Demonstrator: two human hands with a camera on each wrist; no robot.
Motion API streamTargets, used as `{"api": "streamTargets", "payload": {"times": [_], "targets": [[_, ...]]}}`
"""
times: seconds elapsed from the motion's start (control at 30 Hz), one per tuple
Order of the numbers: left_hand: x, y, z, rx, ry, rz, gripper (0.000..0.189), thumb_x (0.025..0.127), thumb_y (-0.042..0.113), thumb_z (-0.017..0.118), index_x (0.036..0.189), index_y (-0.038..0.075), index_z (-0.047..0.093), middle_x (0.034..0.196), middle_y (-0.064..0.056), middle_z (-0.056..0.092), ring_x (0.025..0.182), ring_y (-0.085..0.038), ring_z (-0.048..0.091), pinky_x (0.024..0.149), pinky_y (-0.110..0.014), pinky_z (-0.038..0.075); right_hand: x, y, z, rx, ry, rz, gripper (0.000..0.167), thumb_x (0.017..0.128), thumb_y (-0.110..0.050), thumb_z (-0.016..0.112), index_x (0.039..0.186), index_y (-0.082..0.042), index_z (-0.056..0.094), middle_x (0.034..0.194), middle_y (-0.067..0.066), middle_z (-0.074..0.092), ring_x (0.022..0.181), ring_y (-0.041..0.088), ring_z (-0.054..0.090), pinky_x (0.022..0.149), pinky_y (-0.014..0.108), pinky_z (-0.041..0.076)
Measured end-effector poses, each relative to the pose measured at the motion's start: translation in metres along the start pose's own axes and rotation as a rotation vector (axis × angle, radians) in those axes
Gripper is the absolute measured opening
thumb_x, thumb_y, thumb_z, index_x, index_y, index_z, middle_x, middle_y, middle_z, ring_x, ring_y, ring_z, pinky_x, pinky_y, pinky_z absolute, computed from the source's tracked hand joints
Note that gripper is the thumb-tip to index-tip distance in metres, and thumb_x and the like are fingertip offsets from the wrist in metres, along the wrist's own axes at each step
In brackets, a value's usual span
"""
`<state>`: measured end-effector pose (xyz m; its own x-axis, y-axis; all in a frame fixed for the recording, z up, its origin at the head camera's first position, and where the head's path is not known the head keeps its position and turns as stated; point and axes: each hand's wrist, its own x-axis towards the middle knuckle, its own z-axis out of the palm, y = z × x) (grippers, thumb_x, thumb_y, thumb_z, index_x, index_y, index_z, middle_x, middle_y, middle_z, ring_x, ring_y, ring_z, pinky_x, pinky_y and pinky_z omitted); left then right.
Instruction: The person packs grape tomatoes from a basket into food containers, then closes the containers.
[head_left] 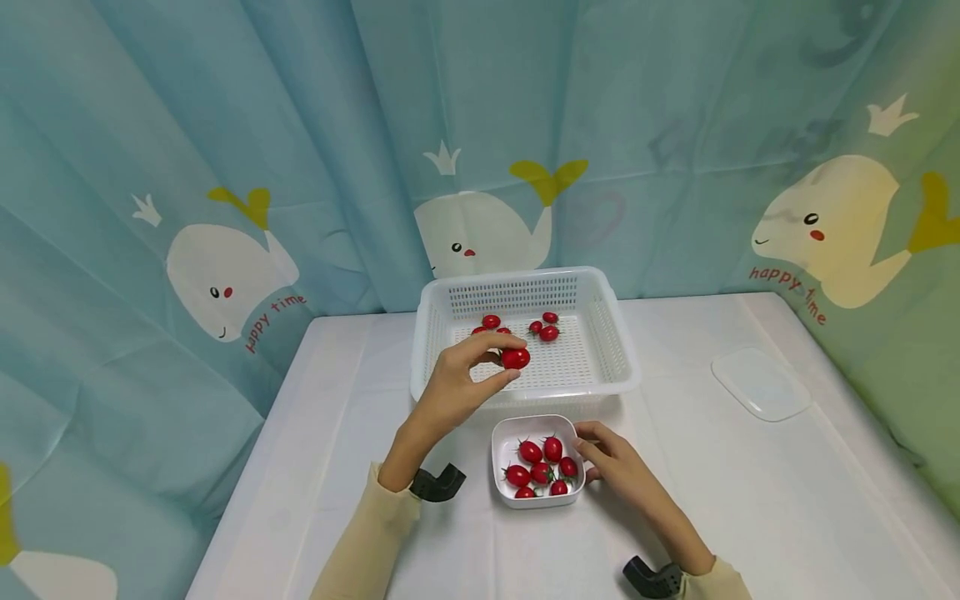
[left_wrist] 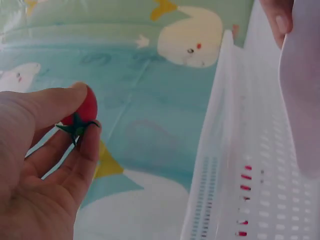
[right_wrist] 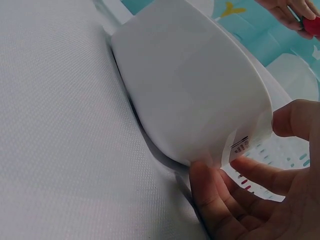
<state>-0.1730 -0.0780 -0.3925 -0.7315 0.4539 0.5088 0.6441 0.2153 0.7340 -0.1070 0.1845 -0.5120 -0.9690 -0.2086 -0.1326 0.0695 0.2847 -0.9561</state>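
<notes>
On the worktop, the right hand grips the bowl at its right edge. Farther, above the near edge of the basket, the left hand pinches a tomato. It is probably light, slippery and easily bruised; hold its sides softly, away from the green cap.

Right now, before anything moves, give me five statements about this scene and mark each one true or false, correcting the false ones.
1. The left grip pinches a red tomato. True.
2. The right grip holds a side of the small white container. True.
3. The small white container is inside the basket. False: it is in front of the white basket, on the near side.
4. Several tomatoes lie in the white basket. True.
5. The small white container is empty. False: several tomatoes lie in it too.
</notes>
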Motion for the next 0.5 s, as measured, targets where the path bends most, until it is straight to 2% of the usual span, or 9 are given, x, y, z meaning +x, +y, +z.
{"api": "streamTargets", "payload": {"times": [0.17,0.27,0.5], "targets": [[-0.006,0.007,0.006,0.001,-0.049,-0.035,0.033,0.094,0.011,0.078,0.127,0.013,0.072,0.128,-0.001,0.071,0.123,-0.016,0.064,0.101,-0.03,0.058,0.0,0.0,-0.001,-0.002,-0.007,-0.019,0.04,0.106,-0.022,0.058,0.138,0.002,0.059,0.131,0.026,0.065,0.1,0.013,0.064,0.073,0.025,0.059],[-0.009,0.009,0.011,-0.009,-0.091,-0.078,0.033,0.094,0.012,0.078,0.126,0.015,0.073,0.13,0.001,0.068,0.125,-0.015,0.062,0.1,-0.03,0.058,0.0,0.0,-0.001,0.003,-0.009,-0.02,0.04,0.105,-0.022,0.058,0.138,0.002,0.059,0.131,0.026,0.065,0.101,0.014,0.064,0.073,0.026,0.059],[-0.018,0.01,0.018,-0.073,-0.266,-0.14,0.03,0.095,0.012,0.076,0.125,0.013,0.071,0.122,0.002,0.07,0.114,-0.012,0.066,0.099,-0.028,0.058,0.0,0.0,-0.001,0.0,-0.007,-0.008,0.04,0.106,-0.023,0.058,0.138,0.001,0.059,0.132,0.025,0.065,0.101,0.016,0.064,0.073,0.026,0.059]]}}
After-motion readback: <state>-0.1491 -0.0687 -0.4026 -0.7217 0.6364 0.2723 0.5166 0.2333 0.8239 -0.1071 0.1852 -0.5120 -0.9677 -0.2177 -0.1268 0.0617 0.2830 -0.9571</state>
